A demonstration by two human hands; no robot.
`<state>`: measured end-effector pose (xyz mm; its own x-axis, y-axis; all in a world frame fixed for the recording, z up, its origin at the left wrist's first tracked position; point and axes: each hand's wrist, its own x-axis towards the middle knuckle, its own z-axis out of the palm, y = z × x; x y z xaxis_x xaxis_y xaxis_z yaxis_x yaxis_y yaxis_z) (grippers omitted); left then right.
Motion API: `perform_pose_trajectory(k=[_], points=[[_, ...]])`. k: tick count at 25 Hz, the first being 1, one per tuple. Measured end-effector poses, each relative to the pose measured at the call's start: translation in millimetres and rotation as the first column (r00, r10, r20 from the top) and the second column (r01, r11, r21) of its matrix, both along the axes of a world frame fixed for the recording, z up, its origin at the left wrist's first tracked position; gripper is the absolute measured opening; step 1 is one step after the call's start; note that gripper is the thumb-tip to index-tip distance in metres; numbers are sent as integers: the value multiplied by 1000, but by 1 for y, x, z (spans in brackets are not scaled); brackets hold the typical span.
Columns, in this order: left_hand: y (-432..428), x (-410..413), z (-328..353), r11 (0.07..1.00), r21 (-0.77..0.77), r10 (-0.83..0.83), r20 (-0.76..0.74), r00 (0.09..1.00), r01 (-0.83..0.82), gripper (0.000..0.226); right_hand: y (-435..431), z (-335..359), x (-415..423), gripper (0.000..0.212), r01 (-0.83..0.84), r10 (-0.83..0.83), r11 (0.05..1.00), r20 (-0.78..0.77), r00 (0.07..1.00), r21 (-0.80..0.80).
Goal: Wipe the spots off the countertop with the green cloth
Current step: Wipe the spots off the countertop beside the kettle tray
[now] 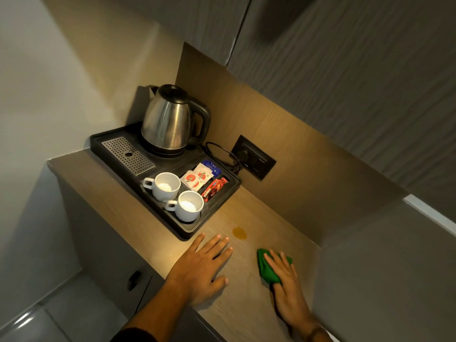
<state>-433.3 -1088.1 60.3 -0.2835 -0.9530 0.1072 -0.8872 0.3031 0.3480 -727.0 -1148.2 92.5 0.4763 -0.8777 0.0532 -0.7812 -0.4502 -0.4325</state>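
A yellow-brown spot [239, 232] marks the light wooden countertop [246, 287], just past my fingertips. My left hand [202, 267] lies flat on the counter, fingers spread, holding nothing. The green cloth [267, 267] is bunched on the counter to the right of the spot. My right hand [286, 285] presses down on it with flat fingers, covering its near part.
A black tray [187, 230] at the back left carries a steel kettle [167, 119], two white cups [165, 186], sachets and a drip grate. A wall socket [254, 157] with a plugged cord sits on the backsplash. A grey wall bounds the counter on the right.
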Motion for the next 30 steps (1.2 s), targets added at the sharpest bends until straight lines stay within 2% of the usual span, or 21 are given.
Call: perform_pose_trajectory(k=[2, 5, 6, 8, 10, 11, 14, 17, 19, 20, 21, 22, 23, 24, 25, 26, 27, 28, 29, 30], points=[[0, -1, 0, 1000, -2, -2, 0, 1000, 2, 74, -9, 1, -21, 72, 38, -37, 999, 27, 999, -32], [0, 0, 1, 1000, 2, -9, 22, 1000, 9, 74, -51, 22, 16, 71, 331, -333, 943, 34, 942, 42], [0, 0, 0, 1000, 0, -7, 21, 1000, 7, 74, -55, 28, 35, 70, 344, -346, 937, 28, 938, 62], [0, 1, 0, 1000, -8, -9, 5, 1000, 9, 74, -37, 22, 52, 64, 166, -168, 985, 45, 985, 48], [-1, 0, -2, 1000, -24, -6, -8, 1000, 6, 74, 2, 1, 27, 55, -46, 45, 998, 24, 999, 32], [-1, 0, -2, 1000, -27, -4, -8, 1000, 4, 74, 20, -4, 6, 53, -84, 84, 996, 18, 996, 19], [1, -1, -2, 1000, -21, 2, -1, 1000, -2, 73, 12, 10, -16, 60, -60, 60, 997, -7, 998, 39], [0, 0, 1, 1000, -14, -8, 15, 1000, 8, 73, 2, 28, 23, 68, 136, -139, 985, 27, 990, 102], [1, -1, 0, 1000, -18, -7, 10, 1000, 7, 73, 22, 18, 38, 58, 45, -49, 996, 51, 997, 75], [1, 0, 0, 1000, -15, -9, 9, 1000, 9, 74, 34, 5, 35, 52, -43, 44, 994, -1, 999, 96], [0, 0, -1, 1000, -13, -6, 8, 1000, 6, 74, 44, -3, 27, 48, -113, 132, 984, -140, 981, 134], [-1, 1, -1, 1000, -12, -2, 9, 1000, 2, 74, 50, -7, 14, 49, -145, 205, 969, -324, 924, 199], [-1, 0, -1, 1000, -11, 0, 12, 1000, 1, 74, 51, -4, 0, 57, -127, 234, 959, -453, 860, 254], [-1, -1, 0, 1000, -12, 2, 15, 1000, -1, 74, 45, 1, -11, 63, -99, 236, 951, -479, 845, 294], [0, -1, 0, 1000, -11, 2, 18, 1000, -2, 74, 42, 3, -16, 58, -85, 186, 964, -406, 895, 253], [0, -1, 1, 1000, -6, -3, 21, 1000, 3, 74, 44, 4, -14, 53, -39, 85, 982, -252, 964, 184], [0, 0, 1, 1000, -2, -7, 24, 1000, 7, 74, 48, 6, -8, 58, 27, -9, 991, -138, 990, 127], [1, 0, 1, 1000, -2, -5, 25, 1000, 5, 75, 52, 6, 2, 61, 40, -30, 991, -86, 996, 124], [1, 0, 1, 1000, -4, -2, 21, 1000, 2, 75, 55, 5, 10, 55, -3, 21, 992, -144, 989, 123], [1, 0, 1, 1000, -2, -1, 14, 1000, 1, 75, 58, 1, 9, 48, -84, 118, 988, -292, 949, 126]])
